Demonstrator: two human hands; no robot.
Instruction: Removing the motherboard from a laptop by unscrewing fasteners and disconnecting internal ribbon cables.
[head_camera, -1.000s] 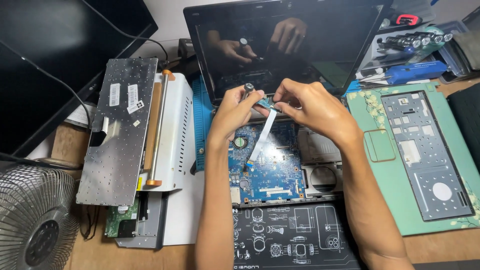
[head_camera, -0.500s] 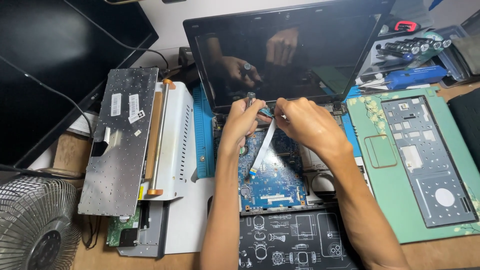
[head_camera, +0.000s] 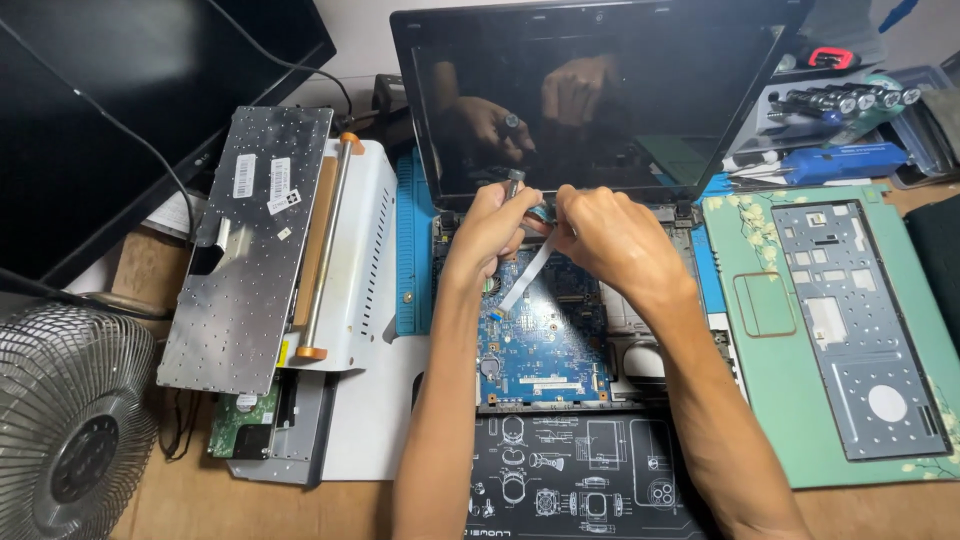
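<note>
Fingers of the left hand (head_camera: 492, 228) pinch a small silver tool (head_camera: 514, 183); fingers of the right hand (head_camera: 607, 238) are closed on the upper end of a white ribbon cable (head_camera: 526, 273). The cable slants down over the blue motherboard (head_camera: 545, 340) of an opened laptop (head_camera: 600, 110), just below its dark screen. An upturned keyboard (head_camera: 250, 240) lies left, a green palmrest cover (head_camera: 830, 330) right, on the table (head_camera: 200, 505).
</note>
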